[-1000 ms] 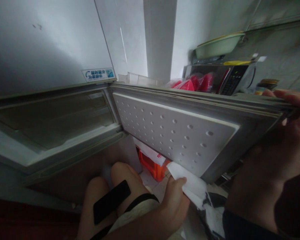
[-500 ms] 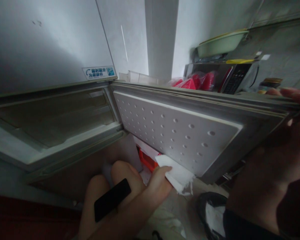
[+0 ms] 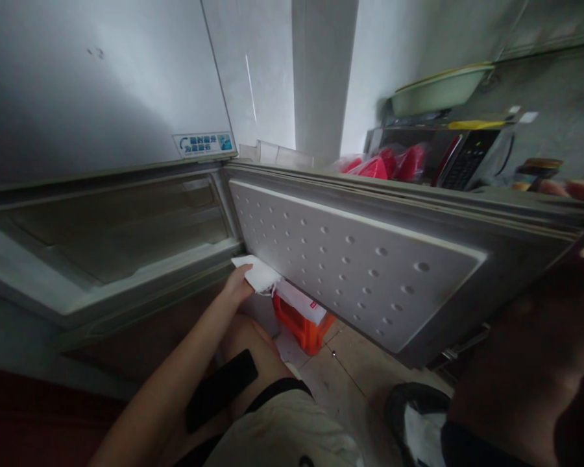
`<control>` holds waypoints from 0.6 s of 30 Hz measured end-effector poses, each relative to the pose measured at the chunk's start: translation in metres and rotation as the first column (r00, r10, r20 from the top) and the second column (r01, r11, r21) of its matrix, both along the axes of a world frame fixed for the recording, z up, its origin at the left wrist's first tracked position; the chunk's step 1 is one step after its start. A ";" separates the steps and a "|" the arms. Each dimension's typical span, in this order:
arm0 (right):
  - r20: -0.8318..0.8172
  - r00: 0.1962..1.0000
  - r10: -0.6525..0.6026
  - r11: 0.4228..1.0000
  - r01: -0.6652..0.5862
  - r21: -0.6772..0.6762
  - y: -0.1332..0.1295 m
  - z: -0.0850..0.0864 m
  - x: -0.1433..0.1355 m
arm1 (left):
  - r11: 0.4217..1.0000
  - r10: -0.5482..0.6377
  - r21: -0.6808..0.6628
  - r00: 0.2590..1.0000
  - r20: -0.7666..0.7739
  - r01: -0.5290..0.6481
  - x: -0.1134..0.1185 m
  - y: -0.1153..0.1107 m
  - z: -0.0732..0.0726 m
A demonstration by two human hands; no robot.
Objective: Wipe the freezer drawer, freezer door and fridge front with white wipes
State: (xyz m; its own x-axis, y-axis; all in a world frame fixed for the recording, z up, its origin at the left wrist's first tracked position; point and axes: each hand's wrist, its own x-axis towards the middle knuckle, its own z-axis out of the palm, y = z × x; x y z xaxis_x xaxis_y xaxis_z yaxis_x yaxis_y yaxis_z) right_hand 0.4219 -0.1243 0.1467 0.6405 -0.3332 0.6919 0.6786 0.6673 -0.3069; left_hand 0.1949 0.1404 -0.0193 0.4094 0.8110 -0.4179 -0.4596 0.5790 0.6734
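A white cloth is pinched in my left hand, at the lower edge of the open fridge door close to its hinge side. The door's inner panel is pale with rows of round dimples. At the far right edge, the fingers of my right hand lie over the top of the door; the rest of that hand is dark and cut off by the frame. Left of the hinge, the open compartment shows a drawer front. A black phone rests on my thigh.
Below the door, an orange stool stands on the tiled floor. Behind the door are a microwave, a pale green basin and red items in clear plastic. A shoe is at the lower right.
My left hand has moved left with the cloth along the door's lower edge, toward the hinge. More of the orange stool now shows. My right hand stays at the door's outer end.
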 end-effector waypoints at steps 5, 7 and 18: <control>-0.036 0.999 -0.018 1.000 0.017 -0.025 -0.007 0.000 -0.008 | 0.987 0.161 0.008 0.986 -0.041 -0.161 -0.007 0.042 0.007; -0.053 0.998 -0.034 0.999 0.032 -0.027 -0.008 0.002 -0.011 | 0.982 0.187 0.012 0.980 -0.064 -0.187 -0.005 0.051 0.008; 0.063 0.998 -0.002 0.996 0.008 -0.086 -0.010 -0.002 -0.024 | 0.924 0.315 0.274 0.937 -0.155 -0.265 0.029 -0.011 -0.023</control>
